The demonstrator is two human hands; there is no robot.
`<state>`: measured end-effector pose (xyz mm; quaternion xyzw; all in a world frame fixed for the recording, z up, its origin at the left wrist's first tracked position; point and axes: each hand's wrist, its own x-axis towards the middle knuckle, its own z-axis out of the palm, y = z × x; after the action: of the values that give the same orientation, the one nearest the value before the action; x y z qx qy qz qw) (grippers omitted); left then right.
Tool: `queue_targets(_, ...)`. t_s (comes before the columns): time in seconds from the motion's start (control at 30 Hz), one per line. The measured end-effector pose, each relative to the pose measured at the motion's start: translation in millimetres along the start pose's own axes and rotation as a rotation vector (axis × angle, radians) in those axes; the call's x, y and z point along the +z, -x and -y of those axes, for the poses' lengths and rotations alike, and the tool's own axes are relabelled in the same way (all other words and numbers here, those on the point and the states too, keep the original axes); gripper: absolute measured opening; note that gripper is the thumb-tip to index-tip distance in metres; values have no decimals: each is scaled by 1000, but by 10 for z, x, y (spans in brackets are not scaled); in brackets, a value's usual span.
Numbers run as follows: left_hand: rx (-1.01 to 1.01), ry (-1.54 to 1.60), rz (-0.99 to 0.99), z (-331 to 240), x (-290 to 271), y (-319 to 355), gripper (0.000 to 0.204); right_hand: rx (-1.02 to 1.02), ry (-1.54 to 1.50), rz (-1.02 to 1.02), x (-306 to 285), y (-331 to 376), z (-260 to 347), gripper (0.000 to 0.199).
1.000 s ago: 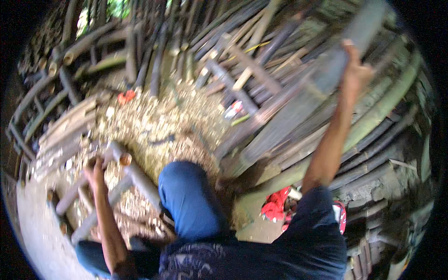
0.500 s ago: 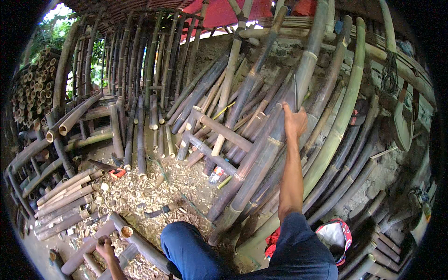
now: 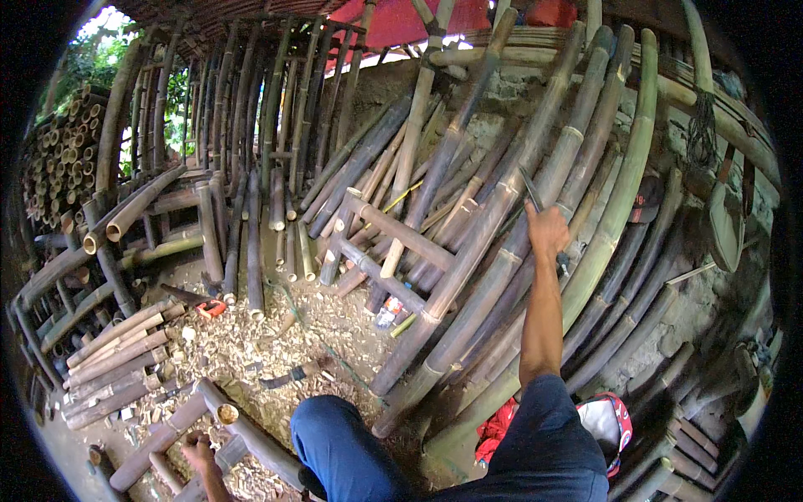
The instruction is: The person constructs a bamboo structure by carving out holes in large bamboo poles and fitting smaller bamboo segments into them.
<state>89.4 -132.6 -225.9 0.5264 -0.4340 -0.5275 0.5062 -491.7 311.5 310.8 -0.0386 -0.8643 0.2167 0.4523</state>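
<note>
Looking down through the head view, I see my right hand [image 3: 548, 230] raised high on an outstretched arm, fingers wrapped tight round the handle of a thin dark blade [image 3: 530, 188]. The blade points up and to the left, its tip lying against the leaning bamboo poles [image 3: 502, 201] that slope from the ground up to the stone wall [image 3: 493, 125]. The hand sits right in front of one thick grey-brown pole in that stack.

Low at the bottom edge, my left hand [image 3: 199, 453] rests beside a short bamboo frame [image 3: 226, 414] that lies on the ground; its fingers look curled, but I cannot tell whether they grip anything, since the hand is small and partly cut off. My blue-clad knee [image 3: 335, 443] is just right of that frame.

Wood chips [image 3: 251, 343] cover the ground between the frame and the poles. A small ladder-like bamboo piece [image 3: 389, 243] leans among the poles, and a red-and-white cloth bag [image 3: 606, 422] lies near my right side. Cut bamboo ends [image 3: 63, 159] are stacked at the far left.
</note>
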Motion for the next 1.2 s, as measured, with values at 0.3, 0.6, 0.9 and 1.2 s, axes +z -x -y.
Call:
queue_targets(0.3,116,-35,139,-544,-48,396,31,-8,-978,336,253,1474,326,56)
queue_targets(0.6,474,-707,744,-1089,1030,1640,107,472,-1428,1900,755,5542,1272,57)
queue_targets(0.9,-81,-623,281,-322,746,1424,46,-576,-773,2255,854,6143,1181,78)
queue_targets(1.2,-202,20,-164,-94,114,1166,15,-857,174,1841,958,6107,-208,69)
